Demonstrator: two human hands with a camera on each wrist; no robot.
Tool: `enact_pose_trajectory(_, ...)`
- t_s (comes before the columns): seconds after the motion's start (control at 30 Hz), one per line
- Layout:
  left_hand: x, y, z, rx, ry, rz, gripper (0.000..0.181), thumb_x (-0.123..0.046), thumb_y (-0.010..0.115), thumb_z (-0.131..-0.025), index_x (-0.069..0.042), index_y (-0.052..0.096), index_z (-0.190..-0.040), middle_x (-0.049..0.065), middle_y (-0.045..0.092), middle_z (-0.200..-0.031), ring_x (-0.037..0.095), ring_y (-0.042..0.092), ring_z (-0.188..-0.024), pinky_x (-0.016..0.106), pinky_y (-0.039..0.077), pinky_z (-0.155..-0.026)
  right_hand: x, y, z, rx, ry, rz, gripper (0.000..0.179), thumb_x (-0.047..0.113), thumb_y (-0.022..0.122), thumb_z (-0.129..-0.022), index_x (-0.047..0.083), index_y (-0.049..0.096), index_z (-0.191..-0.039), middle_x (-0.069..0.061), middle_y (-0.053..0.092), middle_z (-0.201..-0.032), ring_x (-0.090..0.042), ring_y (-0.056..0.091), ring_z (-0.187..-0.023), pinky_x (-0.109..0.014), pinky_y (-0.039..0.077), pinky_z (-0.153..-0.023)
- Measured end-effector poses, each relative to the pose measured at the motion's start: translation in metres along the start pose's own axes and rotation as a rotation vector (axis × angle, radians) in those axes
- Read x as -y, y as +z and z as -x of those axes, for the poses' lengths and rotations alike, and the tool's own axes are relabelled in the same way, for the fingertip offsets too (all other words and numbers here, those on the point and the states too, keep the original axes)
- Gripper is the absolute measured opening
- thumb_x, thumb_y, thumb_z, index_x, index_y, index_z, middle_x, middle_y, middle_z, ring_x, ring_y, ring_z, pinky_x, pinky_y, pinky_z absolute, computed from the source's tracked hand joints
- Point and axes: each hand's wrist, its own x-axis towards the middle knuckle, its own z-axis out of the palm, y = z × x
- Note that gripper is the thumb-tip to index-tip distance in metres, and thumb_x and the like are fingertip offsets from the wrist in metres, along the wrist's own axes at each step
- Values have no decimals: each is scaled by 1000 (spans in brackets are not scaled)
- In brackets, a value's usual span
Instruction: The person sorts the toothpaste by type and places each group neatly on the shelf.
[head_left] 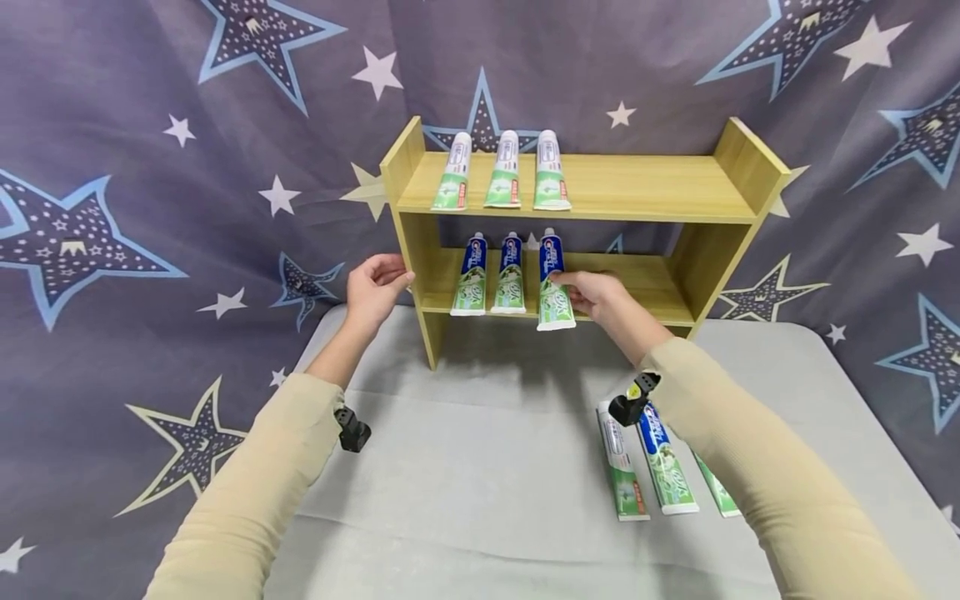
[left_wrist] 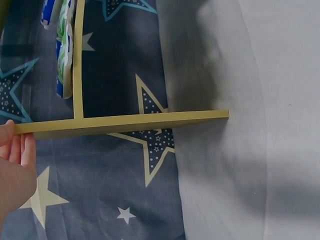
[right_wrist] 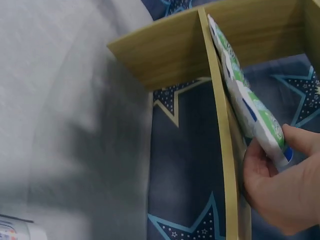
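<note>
My right hand (head_left: 597,293) pinches a blue, white and green toothpaste tube (head_left: 556,310) between thumb and fingers. This tube lies over the lower board of a small wooden shelf (head_left: 637,187), its flat end jutting past the front edge. In the right wrist view the thumb is on one face of the tube and the fingers are beneath. To its left, two matching tubes (head_left: 471,279) (head_left: 510,279) lie on the same board. My left hand (head_left: 372,293) holds the front edge of the shelf's left side panel (left_wrist: 150,119), thumb on one side and fingers on the other.
Three white and green toothpaste tubes (head_left: 506,175) lie in a row on the upper board. On the grey surface (head_left: 465,467), more tubes (head_left: 663,462) lie under my right forearm, partly hidden by it. A star-patterned cloth (head_left: 97,333) hangs behind the shelf.
</note>
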Motion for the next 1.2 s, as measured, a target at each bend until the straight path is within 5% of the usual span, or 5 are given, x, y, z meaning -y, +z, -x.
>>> enact_pose_trajectory(0.13, -1, 1, -1, -7, -12, -5, 32, -1, 68, -85, 7, 61, -115, 23, 65, -117, 0, 66, -89, 10, 54, -80, 1, 5, -4, -121, -51, 85, 57, 9, 71, -85, -2, 46, -136, -5, 65, -111, -13, 61, -85, -19, 56, -81)
enact_pose_trajectory(0.27, -1, 2, 0, -9, -23, 6, 31, 0, 68, -85, 7, 62, -115, 21, 65, -116, 0, 66, -89, 10, 54, -80, -1, 11, -11, -227, -125, 188, 66, 9, 76, -80, -5, 44, -136, -15, 58, -134, -26, 64, -111, -30, 55, -97)
enact_pose_trajectory(0.43, -1, 2, -1, -1, -25, 8, 32, 0, 69, -84, 7, 62, -114, 22, 65, -115, 1, 67, -89, 9, 54, -78, -4, 17, -13, -333, -225, 345, 53, 16, 78, -78, -4, 60, -124, -17, 64, -127, -29, 63, -115, -35, 54, -99)
enact_pose_trajectory(0.7, 0, 1, -3, -7, -25, 15, 31, 1, 70, -83, 8, 62, -112, 13, 67, -105, -7, 63, -79, 9, 54, -76, -4, 19, -10, -383, -303, 595, 33, 27, 72, -84, 6, 72, -109, -12, 70, -114, -27, 63, -114, -33, 50, -104)
enact_pose_trajectory(1.2, -3, 1, -2, 3, -56, 26, 32, 1, 69, -83, 7, 62, -114, 8, 66, -102, -2, 65, -84, 10, 55, -78, -5, 16, -5, -379, -304, 598, 32, 24, 69, -87, 4, 70, -112, -13, 69, -118, -28, 62, -116, -35, 50, -104)
